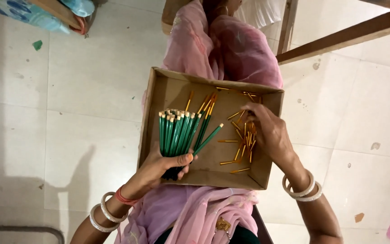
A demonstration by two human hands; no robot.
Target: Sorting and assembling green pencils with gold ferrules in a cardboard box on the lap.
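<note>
Brown cardboard box (159, 97) on my lap, open top. My left hand (161, 167) grips a bundle of green sticks (179, 133) over it, long axis near vertical, tips fanned away from me. My right hand (267, 131) pinches among loose gold caps (242, 144) at the box's right side.

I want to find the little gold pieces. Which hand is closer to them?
Right. The right hand has its fingers in the pile of gold pieces in the cardboard tray. The left hand is off to their left, gripping a bunch of green sticks.
</note>
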